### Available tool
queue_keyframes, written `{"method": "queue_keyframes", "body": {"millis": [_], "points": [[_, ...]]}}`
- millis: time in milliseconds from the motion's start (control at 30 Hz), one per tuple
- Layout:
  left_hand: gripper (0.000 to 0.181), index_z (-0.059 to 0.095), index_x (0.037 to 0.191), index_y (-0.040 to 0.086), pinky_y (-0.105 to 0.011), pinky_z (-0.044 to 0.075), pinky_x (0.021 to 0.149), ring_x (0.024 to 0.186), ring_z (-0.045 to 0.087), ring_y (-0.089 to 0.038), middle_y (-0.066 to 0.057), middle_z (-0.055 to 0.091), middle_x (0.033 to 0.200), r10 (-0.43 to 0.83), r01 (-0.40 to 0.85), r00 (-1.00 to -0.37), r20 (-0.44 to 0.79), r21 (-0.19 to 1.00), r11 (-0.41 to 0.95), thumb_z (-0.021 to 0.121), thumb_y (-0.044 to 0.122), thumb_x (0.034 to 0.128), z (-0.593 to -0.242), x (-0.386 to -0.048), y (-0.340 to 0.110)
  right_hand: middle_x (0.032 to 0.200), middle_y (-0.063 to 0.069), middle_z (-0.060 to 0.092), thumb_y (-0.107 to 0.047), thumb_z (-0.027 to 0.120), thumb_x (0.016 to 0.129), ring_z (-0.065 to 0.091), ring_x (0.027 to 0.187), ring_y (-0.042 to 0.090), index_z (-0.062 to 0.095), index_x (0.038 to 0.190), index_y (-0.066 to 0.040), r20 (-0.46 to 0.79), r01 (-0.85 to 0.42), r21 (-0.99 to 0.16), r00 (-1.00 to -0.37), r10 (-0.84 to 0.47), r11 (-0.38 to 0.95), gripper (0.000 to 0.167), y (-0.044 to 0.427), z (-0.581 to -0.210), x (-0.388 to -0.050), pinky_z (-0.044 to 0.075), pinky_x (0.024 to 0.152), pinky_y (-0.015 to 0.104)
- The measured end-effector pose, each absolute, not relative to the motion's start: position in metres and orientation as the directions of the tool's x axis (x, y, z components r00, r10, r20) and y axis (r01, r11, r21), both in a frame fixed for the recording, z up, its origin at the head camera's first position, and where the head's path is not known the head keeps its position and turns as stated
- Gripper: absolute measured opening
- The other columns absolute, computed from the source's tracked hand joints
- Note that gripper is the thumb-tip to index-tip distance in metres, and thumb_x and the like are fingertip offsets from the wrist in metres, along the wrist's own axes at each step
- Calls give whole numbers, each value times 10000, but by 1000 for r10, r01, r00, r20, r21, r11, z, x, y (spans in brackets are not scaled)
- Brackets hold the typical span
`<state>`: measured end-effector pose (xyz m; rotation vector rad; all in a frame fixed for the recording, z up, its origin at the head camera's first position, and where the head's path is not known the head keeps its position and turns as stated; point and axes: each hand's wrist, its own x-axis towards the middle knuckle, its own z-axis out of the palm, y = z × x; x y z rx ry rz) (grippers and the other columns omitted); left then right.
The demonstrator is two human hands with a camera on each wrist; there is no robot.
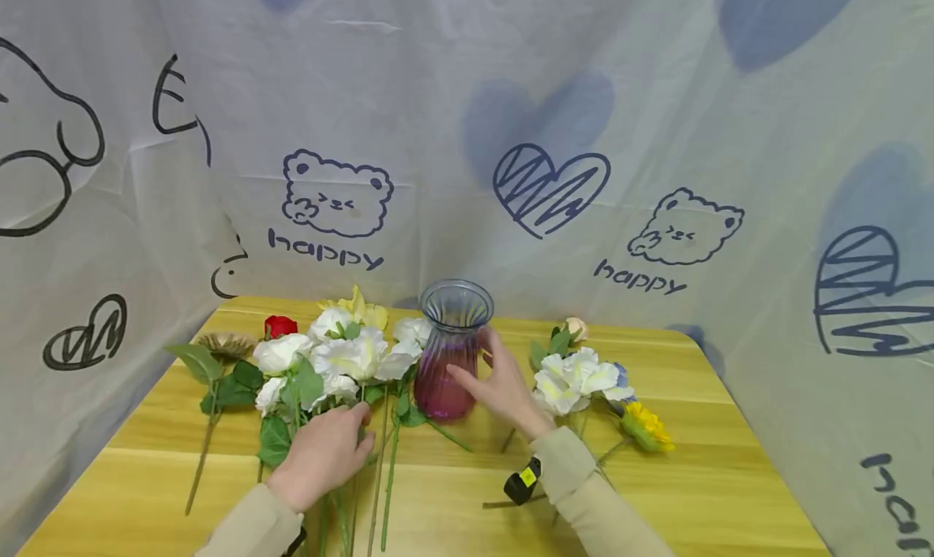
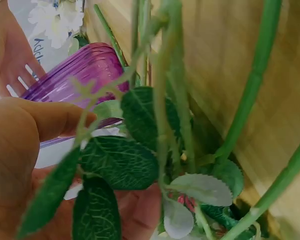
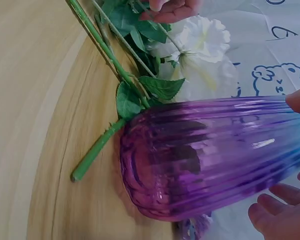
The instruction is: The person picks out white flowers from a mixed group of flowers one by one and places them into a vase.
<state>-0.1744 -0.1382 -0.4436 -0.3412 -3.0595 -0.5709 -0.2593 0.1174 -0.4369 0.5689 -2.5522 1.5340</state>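
Head view, nearest first: green stems [image 1: 392,484] lie on the surface [image 1: 693,492], and the left hand [image 1: 324,452] is among them, fingers loosely bent; the left wrist view shows thumb and fingers apart about some leaves [image 2: 120,162], with no firm pinch visible. The stems look like coated wire, light and fairly stiff, probably best pinched midway, clear of the soft petals. Farther out, the right hand [image 1: 507,387] spreads wide around the right side of the vase [image 1: 447,350]; whether it touches, I cannot tell. The vase stands upright on the surface, just right of the larger group of white flowers [image 1: 357,354]. Likely glass, it should be smooth, breakable and the heaviest thing here; its ribbed narrowing below the flared rim seems the surest hold
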Motion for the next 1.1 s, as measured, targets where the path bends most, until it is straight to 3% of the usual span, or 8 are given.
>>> {"method": "queue_keyframes", "body": {"millis": [300, 567, 900, 1100], "points": [[150, 691, 1018, 55, -292, 446, 521, 573, 503, -128, -38, 653, 749, 227, 225, -973, 43, 400, 888, 724, 136, 896, -453, -183, -139, 1402, 206, 573, -309, 780, 871, 569, 1315, 364, 377, 1481, -47, 304, -384, -798, -922, -240, 464, 776, 105, -441, -267, 489, 1103, 513], [193, 728, 1091, 26, -362, 536, 672, 705, 612, -151, -126, 746, 1053, 190, 161, -982, -9, 492, 856, 689, 107, 920, -458, -193, -143, 1418, 205, 568, -297, 843, 819, 579, 1309, 362, 353, 1495, -43, 334, -413, -780, -910, -245, 470, 872, 97, -442, -271, 485, 1111, 497], [218, 726, 1136, 25, -273, 394, 506, 511, 453, -112, -118, 749, 1055, 142, 105, -990, -7, 630, 769, 627, 62, 946, -454, -192, -150, 1399, 197, 589, -331, 850, 810, 603, 1286, 351, 354, 1496, -67, 327, -404, -777, -915, -238, 483, 887, 96, -447, -271, 508, 1089, 485], [197, 729, 1114, 16, -267, 441, 566, 648, 563, -106, -126, 747, 1070, 140, 131, -989, 44, 694, 708, 623, 44, 950, -454, -193, -153, 1387, 202, 596, -321, 851, 809, 610, 1275, 351, 361, 1487, -58, 328, -404, -767, -915, -236, 498, 877, 99, -448, -272, 511, 1085, 486]]}}
